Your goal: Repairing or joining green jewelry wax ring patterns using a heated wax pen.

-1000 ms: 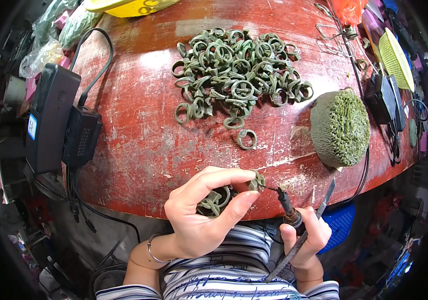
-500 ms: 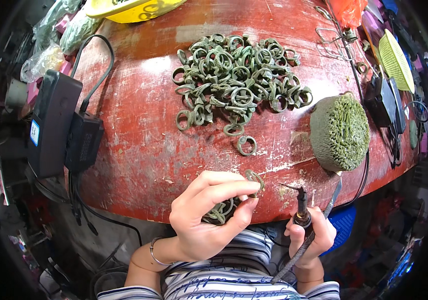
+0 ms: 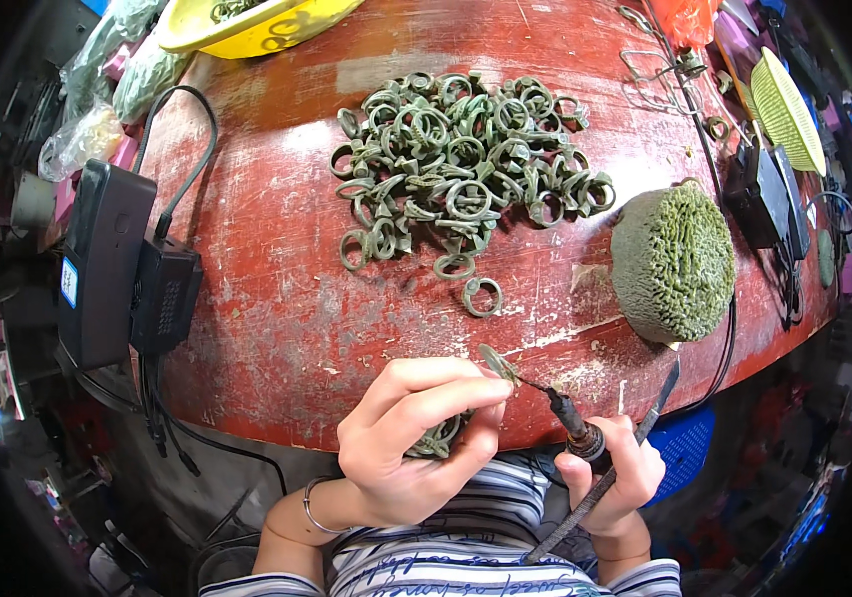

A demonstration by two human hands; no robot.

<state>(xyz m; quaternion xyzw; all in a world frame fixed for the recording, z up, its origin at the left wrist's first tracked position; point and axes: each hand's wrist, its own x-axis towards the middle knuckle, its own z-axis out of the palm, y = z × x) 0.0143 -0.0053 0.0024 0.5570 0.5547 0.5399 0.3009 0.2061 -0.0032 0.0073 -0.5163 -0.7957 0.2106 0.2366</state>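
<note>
My left hand (image 3: 411, 443) holds a thin green ring (image 3: 496, 366) upright at its fingertips, with more green rings (image 3: 434, 440) cupped under the fingers. My right hand (image 3: 620, 478) grips a dark pen-like tool (image 3: 565, 413), whose fine bent tip meets or nearly meets the held ring. A long grey flat strip (image 3: 577, 515) runs through the right hand alongside the tool. Beyond both hands lies a heap of several green rings (image 3: 466, 149), with one loose ring (image 3: 483, 297) in front. At its right stands a round, ridged green block (image 3: 680, 269).
Black boxes (image 3: 107, 264) with cables stand on the red table (image 3: 257, 348) at left; another black adapter (image 3: 759, 204) is at right. A yellow basin (image 3: 237, 40), plastic bags (image 3: 142, 85), a pale green basket (image 3: 784, 109) and an orange bag (image 3: 685, 20) line the back and sides.
Since half a second ago, the tool's tip has swung left to the held ring from a spot apart from it. My left hand has shifted slightly toward me.
</note>
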